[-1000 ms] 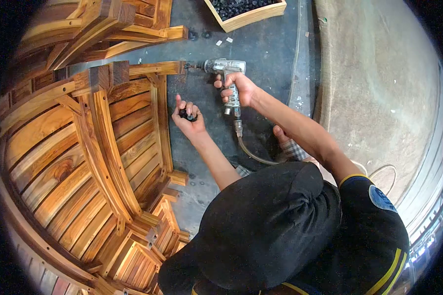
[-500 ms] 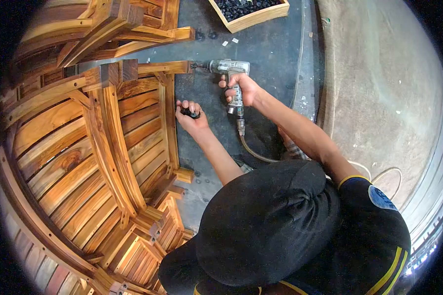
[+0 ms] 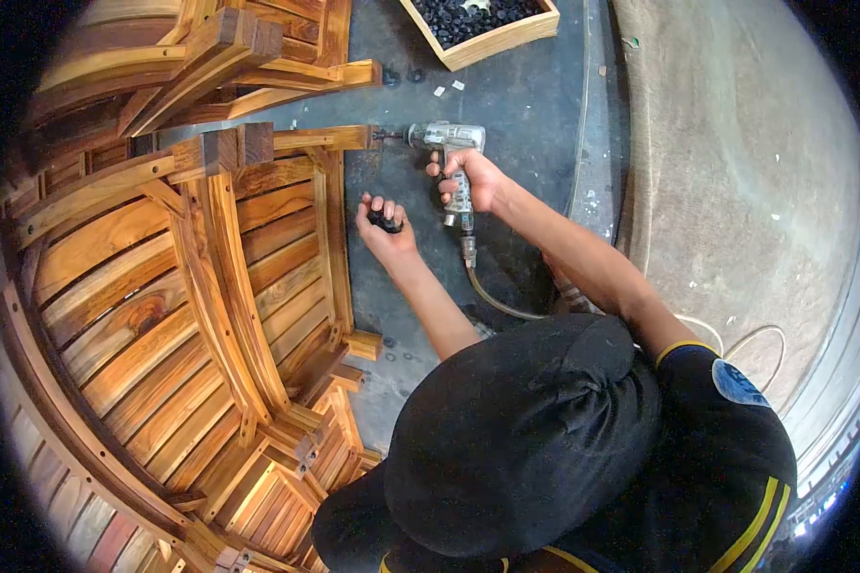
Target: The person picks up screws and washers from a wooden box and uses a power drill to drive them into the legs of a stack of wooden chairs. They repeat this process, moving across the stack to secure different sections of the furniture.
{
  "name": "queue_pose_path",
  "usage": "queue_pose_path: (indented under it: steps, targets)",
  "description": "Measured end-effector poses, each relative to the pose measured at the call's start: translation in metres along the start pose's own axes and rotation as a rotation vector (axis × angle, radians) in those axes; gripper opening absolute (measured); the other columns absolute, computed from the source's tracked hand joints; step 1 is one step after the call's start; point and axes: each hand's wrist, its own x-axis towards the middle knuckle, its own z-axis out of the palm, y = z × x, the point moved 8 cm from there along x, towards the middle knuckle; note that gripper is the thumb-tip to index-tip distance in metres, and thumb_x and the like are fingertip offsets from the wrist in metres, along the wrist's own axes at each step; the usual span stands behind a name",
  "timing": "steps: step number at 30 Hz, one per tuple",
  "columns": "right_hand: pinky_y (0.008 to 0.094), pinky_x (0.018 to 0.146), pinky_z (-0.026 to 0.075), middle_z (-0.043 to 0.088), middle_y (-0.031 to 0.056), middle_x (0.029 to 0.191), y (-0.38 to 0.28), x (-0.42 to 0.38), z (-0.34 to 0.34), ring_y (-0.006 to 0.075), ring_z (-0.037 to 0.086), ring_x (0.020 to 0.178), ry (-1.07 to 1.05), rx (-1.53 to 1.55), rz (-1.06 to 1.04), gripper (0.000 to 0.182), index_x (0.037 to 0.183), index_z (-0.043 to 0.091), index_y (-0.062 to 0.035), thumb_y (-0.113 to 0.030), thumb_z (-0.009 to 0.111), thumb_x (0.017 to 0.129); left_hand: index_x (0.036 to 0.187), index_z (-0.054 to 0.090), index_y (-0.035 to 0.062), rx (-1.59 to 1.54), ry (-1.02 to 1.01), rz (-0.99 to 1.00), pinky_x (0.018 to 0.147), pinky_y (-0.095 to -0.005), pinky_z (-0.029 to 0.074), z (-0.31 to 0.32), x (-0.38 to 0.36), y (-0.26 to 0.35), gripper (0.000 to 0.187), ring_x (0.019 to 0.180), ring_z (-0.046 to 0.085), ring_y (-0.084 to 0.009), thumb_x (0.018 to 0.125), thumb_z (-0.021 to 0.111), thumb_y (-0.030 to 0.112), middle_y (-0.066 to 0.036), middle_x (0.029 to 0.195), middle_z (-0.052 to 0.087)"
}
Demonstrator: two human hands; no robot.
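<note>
My right hand grips a grey air screwdriver by its handle. Its bit touches the end of a wooden chair leg. An air hose runs from the tool's base back toward me. My left hand is curled around small black plastic pieces, beside the chair's side rail. The upturned slatted wooden chair fills the left of the view.
A wooden tray of several black pieces stands at the top. Two black pieces lie on the dark floor near it. More wooden chair frames are stacked at the upper left. A tan mat covers the right.
Both hands and the tool have stayed nearly in place against the chair leg. The view has shifted slightly, and my left hand has closed a little tighter on the black pieces.
</note>
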Motion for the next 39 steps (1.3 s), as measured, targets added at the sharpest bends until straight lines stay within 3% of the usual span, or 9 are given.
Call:
queue_pose_path:
  steps: [6,14,24,32,39]
  targets:
    - [0.0369,0.052,0.047,0.055,0.0012,0.078,-0.001,0.001,0.002,0.0121,0.043,0.045,-0.013,-0.004,-0.001,0.027,0.088,0.048,-0.0132,-0.003,0.052,0.064,0.092,0.051,0.0063,-0.030,0.054,0.004,0.039,-0.0247,0.028,-0.015,0.003,-0.001,0.008,0.050,0.039,-0.0127,0.089,0.048,0.014,-0.003,0.069,0.048]
    - [0.0369,0.054,0.047,0.055,0.0014,0.079,0.000,0.002,0.001,0.0110,0.044,0.047,-0.023,-0.010,-0.012,0.026,0.090,0.049,-0.0120,-0.003,0.051,0.066,0.094,0.052,0.0065,0.054,0.133,0.058,0.038,-0.0240,0.028,-0.017,0.000,0.003,0.014,0.050,0.037,-0.0128,0.095,0.042,0.017,-0.002,0.069,0.048]
    - [0.0372,0.053,0.047,0.056,0.0011,0.079,0.000,-0.001,0.003,0.0113,0.045,0.048,-0.017,0.050,0.019,0.027,0.092,0.048,-0.0120,-0.002,0.051,0.067,0.096,0.052,0.0066,-0.015,0.113,0.011,0.038,-0.0261,0.030,-0.026,0.003,0.000,0.014,0.050,0.040,-0.0134,0.094,0.042,0.017,0.000,0.069,0.050]
    - [0.0385,0.053,0.048,0.057,0.0026,0.078,-0.001,0.001,0.003,0.0118,0.047,0.048,-0.043,0.050,0.009,0.027,0.091,0.049,-0.0114,-0.001,0.051,0.065,0.102,0.056,0.0073,0.016,0.142,0.060,0.039,-0.0259,0.029,-0.027,0.002,0.005,0.026,0.051,0.039,-0.0128,0.097,0.043,0.029,0.001,0.067,0.046]
    - [0.0387,0.054,0.048,0.057,0.0029,0.078,-0.003,0.002,0.000,0.0122,0.047,0.048,-0.036,0.022,-0.009,0.027,0.090,0.050,-0.0117,-0.002,0.052,0.065,0.098,0.058,0.0078,-0.062,0.150,0.005,0.038,-0.0246,0.027,-0.043,0.006,0.004,0.030,0.049,0.037,-0.0120,0.097,0.044,0.035,0.002,0.065,0.045]
